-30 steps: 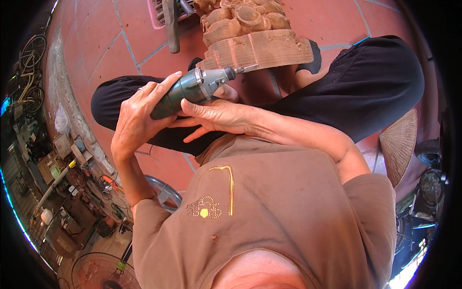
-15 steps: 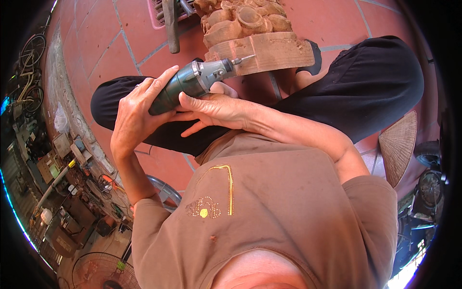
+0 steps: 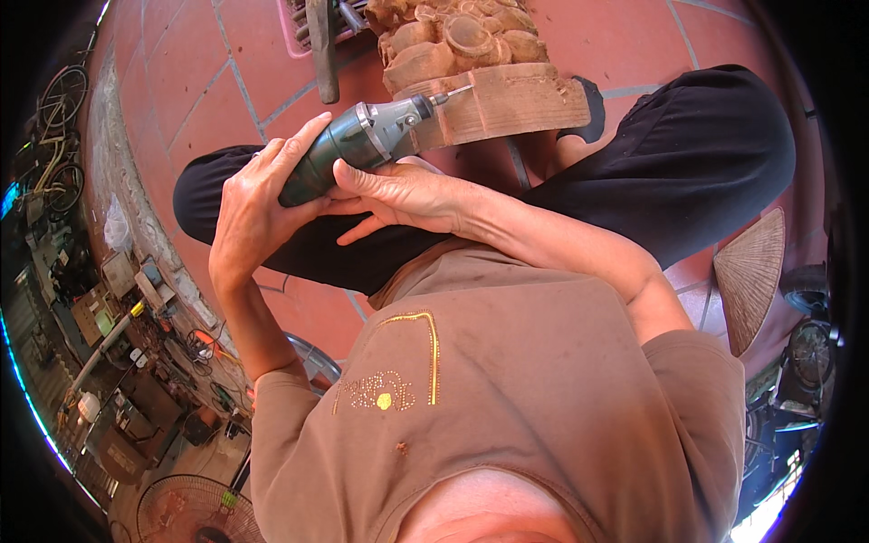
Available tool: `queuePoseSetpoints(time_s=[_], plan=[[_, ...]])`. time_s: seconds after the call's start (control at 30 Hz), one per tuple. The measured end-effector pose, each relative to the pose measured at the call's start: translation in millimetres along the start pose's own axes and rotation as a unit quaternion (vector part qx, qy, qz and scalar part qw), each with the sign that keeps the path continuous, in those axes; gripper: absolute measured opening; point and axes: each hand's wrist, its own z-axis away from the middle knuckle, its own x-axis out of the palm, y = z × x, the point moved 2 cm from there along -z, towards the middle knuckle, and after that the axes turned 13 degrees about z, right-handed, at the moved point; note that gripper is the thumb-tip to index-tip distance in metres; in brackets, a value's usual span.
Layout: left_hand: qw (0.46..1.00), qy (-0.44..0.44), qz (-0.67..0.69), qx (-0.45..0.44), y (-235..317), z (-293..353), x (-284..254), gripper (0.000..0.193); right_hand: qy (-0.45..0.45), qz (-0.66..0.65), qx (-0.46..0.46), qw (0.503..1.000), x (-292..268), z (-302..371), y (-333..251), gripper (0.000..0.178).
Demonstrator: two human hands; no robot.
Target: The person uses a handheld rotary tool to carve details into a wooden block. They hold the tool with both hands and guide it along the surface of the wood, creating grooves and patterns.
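Rotary tool (image 3: 358, 145) clamped in left hand (image 3: 253, 204), right hand (image 3: 407, 195) wrapped beneath; bit touches wood carving (image 3: 480, 77) base edge, open tiles left of carving.

Brown short-sleeved shirt (image 3: 507, 398), black trousers (image 3: 688, 154)

A floor of reddish square tiles (image 3: 181, 100) with pale grout lines carries everything here. A carved wooden block (image 3: 489, 86) stands on it at the top, with a pink slotted basket (image 3: 303, 27) just beside it on the left. A woven conical hat (image 3: 751, 276) lies at the right edge. Along the left runs a rough concrete kerb (image 3: 113, 172).
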Motion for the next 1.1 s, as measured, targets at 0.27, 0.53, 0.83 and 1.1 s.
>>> queuePoseSetpoints(time_s=[0.27,0.53,0.83,1.1], plan=[[1.0,0.016,-0.001,0.0,0.3,-3.6,0.6,0.089,0.005,0.012,-0.005,1.0,-3.3,-3.8,-2.4,0.091],[1.0,0.022,0.008,0.012,0.9,-2.0,1.7,0.089,0.015,-0.005,0.002,1.0,-0.8,-3.6,0.6,0.081],[1.0,-0.001,0.008,0.0,3.3,5.3,1.9,0.089,0.028,-0.034,0.008,0.999,6.3,4.2,5.7,0.072],[1.0,-0.017,0.015,-0.01,3.9,13.1,-1.4,0.089,0.001,-0.026,0.017,1.0,11.7,4.7,12.1,0.076]])
